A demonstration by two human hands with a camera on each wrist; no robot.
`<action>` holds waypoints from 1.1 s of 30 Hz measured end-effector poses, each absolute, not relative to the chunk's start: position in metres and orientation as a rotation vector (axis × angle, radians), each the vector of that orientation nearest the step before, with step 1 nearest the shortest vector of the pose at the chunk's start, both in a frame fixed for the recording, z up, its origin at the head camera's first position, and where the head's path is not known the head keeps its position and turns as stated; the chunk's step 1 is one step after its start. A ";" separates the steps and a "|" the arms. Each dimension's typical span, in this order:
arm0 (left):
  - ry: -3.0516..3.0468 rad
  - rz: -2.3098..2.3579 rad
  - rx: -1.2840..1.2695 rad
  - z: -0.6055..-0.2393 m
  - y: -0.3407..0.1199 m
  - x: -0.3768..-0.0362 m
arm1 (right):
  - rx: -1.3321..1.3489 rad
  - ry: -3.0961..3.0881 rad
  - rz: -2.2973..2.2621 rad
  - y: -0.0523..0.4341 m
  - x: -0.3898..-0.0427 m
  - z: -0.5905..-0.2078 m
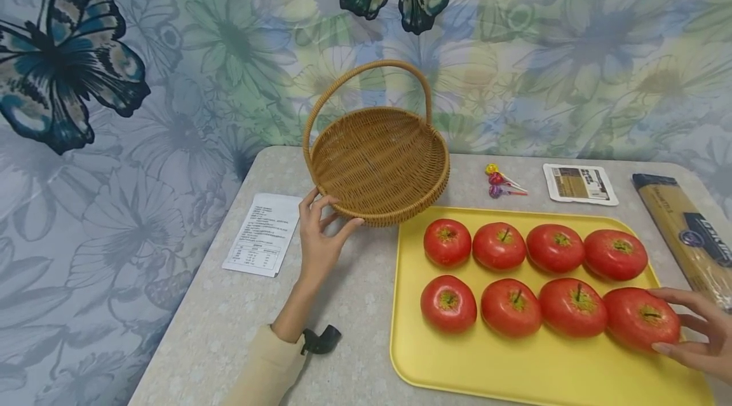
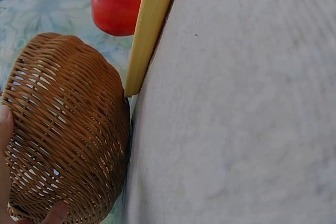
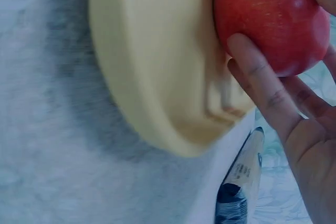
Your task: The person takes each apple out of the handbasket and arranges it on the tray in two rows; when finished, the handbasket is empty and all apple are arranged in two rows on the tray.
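Observation:
At the lower left rim of a brown wicker basket [image 1: 372, 158], my left hand [image 1: 321, 237] grips the edge, with fingertips over the rim and the thumb beneath. The basket's woven outer wall [image 2: 68, 124] fills the left side of the left wrist view. Its interior is bare and its tall handle stands up. My right hand [image 1: 700, 330] holds the red apple [image 1: 640, 318] at the right end of the front row, thumb on the near side and fingers round the far side. Several more red apples [image 1: 503, 246] sit in two rows on a yellow tray [image 1: 486, 368].
Behind the tray lie lollipops [image 1: 496, 180] and a white-edged packet [image 1: 580, 183]. A long brown package [image 1: 683, 228] is at the right. Left of the basket lies a printed white sheet [image 1: 264, 234]. A patterned cloth [image 1: 229, 63] hangs behind the table.

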State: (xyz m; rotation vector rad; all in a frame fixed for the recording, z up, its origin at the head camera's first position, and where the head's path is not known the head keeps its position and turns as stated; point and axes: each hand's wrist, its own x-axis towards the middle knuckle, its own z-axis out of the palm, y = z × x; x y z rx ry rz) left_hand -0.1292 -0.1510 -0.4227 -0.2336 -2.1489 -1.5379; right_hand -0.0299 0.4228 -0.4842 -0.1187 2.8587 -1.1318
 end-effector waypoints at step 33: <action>-2.220 -1.498 -0.158 -0.433 -0.157 -0.137 | -0.135 2.984 -0.616 0.377 -0.044 -0.415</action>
